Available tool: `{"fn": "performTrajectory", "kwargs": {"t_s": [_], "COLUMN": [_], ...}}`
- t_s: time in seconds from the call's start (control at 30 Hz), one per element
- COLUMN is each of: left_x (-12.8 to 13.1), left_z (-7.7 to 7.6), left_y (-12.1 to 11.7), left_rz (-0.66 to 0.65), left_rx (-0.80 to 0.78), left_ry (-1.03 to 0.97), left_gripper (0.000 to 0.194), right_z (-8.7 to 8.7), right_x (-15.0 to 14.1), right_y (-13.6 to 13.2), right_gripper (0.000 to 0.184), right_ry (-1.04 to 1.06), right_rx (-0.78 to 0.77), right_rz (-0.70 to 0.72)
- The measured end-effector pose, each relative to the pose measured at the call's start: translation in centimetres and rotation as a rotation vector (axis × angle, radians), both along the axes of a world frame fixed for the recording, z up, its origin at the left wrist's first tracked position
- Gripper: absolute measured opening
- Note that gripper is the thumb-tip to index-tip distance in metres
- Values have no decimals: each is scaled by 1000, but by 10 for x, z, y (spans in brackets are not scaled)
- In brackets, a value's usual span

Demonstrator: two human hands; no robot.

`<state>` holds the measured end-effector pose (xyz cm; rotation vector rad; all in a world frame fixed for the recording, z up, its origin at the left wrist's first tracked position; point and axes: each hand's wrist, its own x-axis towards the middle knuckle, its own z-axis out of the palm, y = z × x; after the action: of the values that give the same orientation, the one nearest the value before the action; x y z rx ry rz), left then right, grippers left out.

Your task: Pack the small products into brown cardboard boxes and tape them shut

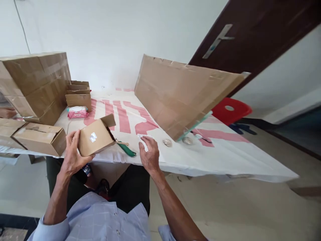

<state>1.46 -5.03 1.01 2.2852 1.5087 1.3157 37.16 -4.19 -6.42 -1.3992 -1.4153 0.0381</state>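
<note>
My left hand (72, 152) grips a small cardboard box (94, 137) by its left side and lower edge, tilted above the table's front edge. The box has a flap standing open at its right end and small white labels (93, 137) on the face towards me. My right hand (149, 154) is at a white sheet with print (145, 136) on the table, its fingers slightly bent and apart from the thumb. Whether the fingertips hold part of the sheet cannot be made out. Between my hands lies a green-handled tool (127, 149).
Small cardboard boxes (37, 137) and a large taped stack (37, 83) stand at left, near another person's hand (7, 112). Behind are open cartons (78, 100) and a pink wipes pack (77, 112). A big cardboard panel (183, 90) leans right, behind two small round clear items (167, 143).
</note>
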Motion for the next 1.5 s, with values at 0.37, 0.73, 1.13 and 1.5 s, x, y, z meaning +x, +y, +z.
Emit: {"fn": "performTrajectory", "kwargs": {"t_s": [0.37,0.73,1.13,1.5], "left_x": [24,21,-3,-4], "left_z": [0,-2,6,20], "left_y": [-16,-16,10,17], "left_rz": [-71,-73,44,108], "left_rx": [35,48,52,19], "left_ry": [58,47,71,133], "left_gripper": [114,109,117,120], "right_z": [134,137,128,-3], "right_x": [-111,-117,-71,170], "right_y": [-7,12,9,89], "right_gripper": [25,14,18,9], "right_ry": [-630,-831,-244,170], "right_rx": [259,193,285,-298], "right_rz": [577,549,473,-106]}}
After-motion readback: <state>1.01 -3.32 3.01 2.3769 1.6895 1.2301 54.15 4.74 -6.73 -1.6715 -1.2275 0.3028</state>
